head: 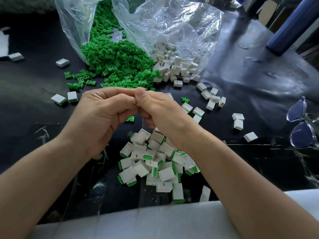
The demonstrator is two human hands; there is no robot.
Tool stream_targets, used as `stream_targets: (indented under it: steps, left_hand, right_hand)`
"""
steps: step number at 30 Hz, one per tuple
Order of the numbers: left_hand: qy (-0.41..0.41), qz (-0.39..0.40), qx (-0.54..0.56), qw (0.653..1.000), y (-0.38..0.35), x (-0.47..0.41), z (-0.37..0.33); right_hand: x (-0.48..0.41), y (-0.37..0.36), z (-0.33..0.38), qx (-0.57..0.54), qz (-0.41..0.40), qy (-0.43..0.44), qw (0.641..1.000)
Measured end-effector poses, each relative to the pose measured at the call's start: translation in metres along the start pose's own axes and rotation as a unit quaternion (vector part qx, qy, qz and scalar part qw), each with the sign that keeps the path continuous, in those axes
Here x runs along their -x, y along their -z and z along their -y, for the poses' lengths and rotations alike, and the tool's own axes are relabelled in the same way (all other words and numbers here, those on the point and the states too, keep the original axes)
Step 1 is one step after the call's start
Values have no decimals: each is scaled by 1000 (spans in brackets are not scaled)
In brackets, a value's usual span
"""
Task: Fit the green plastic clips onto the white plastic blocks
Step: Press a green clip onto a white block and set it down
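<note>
- Head view: we work over a black table (241, 94), cleared in the middle so both supplies and output sit within easy reach
- Two open bags (172, 26) lie tipped toward us at the far side, so parts spill out and we need not dig
- The clips (112, 56) pour from the left bag in a green heap; a few strays lie just before it
- The blocks (176, 64) spill from the right bag, with loose ones scattered to the right
- A pile of finished blocks (155, 163) with green showing at their ends sits close to us, below our wrists, likely where we drop each one when done
- Glasses (302, 123) and a blue bottle (290, 30) are set off at the right edge, out of the way
- Our left hand (101, 116) is curled, fingers closed toward the right
- Our right hand (155, 107) meets it, thumb pressed at the join; we judge a clip is being pushed into a block, but both hands hide whatever they hold, so we cannot tell
</note>
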State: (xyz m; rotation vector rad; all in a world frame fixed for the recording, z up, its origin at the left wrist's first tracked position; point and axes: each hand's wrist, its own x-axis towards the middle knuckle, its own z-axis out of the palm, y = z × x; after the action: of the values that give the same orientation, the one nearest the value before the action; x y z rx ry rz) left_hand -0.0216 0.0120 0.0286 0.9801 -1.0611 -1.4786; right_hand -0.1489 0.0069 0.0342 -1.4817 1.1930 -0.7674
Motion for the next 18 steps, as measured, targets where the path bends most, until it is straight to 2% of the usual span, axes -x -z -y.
stream_targets:
  steps: [5, 10, 12, 14, 16, 18]
  left_hand:
    - [8, -2, -13, 1000, 3, -2, 1]
    - [17, 2, -27, 999, 3, -1, -1]
    - [21, -6, -29, 999, 3, -1, -1]
    - [20, -19, -32, 999, 2, -1, -1]
    - [10, -15, -49, 999, 1, 0, -2]
    - [2, 8, -69, 998, 1, 3, -3]
  right_hand:
    - [1, 2, 1, -68, 8, -9, 998]
    - [-2, 11, 4, 6, -2, -46, 999]
    - [-5, 17, 4, 17, -31, -44, 998]
    - [-7, 25, 0, 108, -96, -22, 989]
    - [-10, 33, -6, 213, -167, 12, 963]
    - [-12, 39, -11, 268, -202, 24, 942]
